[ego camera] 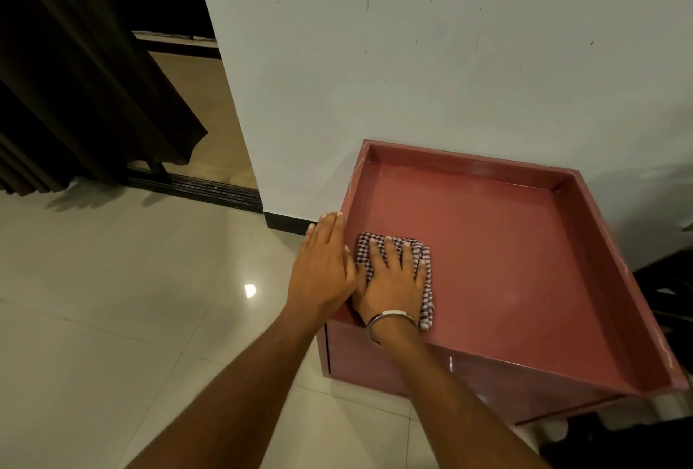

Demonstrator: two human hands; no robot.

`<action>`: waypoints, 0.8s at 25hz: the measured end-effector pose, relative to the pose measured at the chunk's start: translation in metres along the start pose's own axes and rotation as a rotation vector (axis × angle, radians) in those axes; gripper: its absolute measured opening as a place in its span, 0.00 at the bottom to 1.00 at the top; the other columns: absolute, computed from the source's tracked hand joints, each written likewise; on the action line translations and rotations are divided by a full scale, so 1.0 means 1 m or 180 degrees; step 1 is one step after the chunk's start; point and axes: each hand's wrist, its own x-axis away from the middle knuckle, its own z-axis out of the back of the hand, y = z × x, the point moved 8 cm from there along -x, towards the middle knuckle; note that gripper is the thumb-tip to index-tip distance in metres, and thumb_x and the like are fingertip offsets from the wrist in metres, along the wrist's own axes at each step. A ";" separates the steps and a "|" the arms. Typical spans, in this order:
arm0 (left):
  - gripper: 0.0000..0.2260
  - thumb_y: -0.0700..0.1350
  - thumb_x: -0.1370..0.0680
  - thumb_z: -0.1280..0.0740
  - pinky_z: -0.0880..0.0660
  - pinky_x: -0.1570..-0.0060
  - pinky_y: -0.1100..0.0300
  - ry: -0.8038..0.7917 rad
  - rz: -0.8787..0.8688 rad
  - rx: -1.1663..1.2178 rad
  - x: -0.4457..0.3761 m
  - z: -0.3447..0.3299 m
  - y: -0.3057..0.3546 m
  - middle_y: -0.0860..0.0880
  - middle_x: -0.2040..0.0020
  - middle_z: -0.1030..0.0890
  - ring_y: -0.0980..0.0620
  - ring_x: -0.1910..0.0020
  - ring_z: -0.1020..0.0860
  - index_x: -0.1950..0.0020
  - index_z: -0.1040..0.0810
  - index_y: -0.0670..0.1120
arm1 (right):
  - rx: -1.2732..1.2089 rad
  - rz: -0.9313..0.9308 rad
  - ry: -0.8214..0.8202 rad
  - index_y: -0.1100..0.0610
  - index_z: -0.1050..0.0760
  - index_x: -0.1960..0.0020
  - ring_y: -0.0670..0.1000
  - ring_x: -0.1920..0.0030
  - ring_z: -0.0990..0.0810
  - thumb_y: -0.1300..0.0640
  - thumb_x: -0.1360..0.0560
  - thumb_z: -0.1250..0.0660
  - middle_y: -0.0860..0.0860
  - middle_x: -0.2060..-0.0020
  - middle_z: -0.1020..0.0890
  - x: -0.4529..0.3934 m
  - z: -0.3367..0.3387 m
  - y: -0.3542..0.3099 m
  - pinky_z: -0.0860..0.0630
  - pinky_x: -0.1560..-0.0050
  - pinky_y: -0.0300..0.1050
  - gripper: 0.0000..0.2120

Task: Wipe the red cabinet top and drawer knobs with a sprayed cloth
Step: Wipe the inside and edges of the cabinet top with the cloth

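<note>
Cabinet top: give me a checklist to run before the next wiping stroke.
1. Cloth flat on the cabinet top: ok.
2. Right hand pressing the cloth with spread fingers: ok.
3. Left hand resting on the left rim, steadying: ok.
4. Path to the far right corner free of things: ok.
5. Cloth damp from spray: cannot tell.
6. Drawer knobs in sight: not ok, front is hidden.

Dim, warm indoor light from overhead, mirrored as one small bright glare spot on the glossy floor tiles (250, 290). Soft sheen along the red cabinet top (506, 262). Deep black beyond the dark curtain (75, 75). Wide-angle bowing at edges; slight softness throughout.
</note>
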 end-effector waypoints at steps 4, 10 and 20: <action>0.24 0.46 0.19 0.44 0.51 0.26 0.57 0.0014 0.0301 0.0200 0.001 -0.003 -0.005 0.47 0.23 0.39 0.49 0.23 0.43 0.23 0.42 0.45 | 0.0058 -0.0172 0.0187 0.45 0.39 0.27 0.54 0.24 0.46 0.42 0.26 0.51 0.47 0.25 0.37 -0.004 0.011 0.034 0.51 0.25 0.60 0.27; 0.24 0.47 0.19 0.44 0.49 0.24 0.55 -0.0130 0.0351 0.0419 0.000 -0.010 -0.007 0.48 0.23 0.39 0.50 0.23 0.43 0.23 0.42 0.46 | -0.0014 -0.0349 0.0101 0.47 0.43 0.25 0.57 0.23 0.50 0.43 0.23 0.50 0.49 0.24 0.42 0.008 0.005 0.011 0.55 0.25 0.61 0.27; 0.24 0.46 0.19 0.45 0.50 0.24 0.55 -0.0134 0.0395 0.0511 -0.002 -0.010 -0.009 0.48 0.23 0.38 0.51 0.23 0.43 0.23 0.41 0.45 | 0.0052 -0.0500 0.0305 0.46 0.39 0.27 0.56 0.24 0.46 0.42 0.26 0.52 0.48 0.25 0.38 0.000 0.016 0.038 0.52 0.25 0.61 0.28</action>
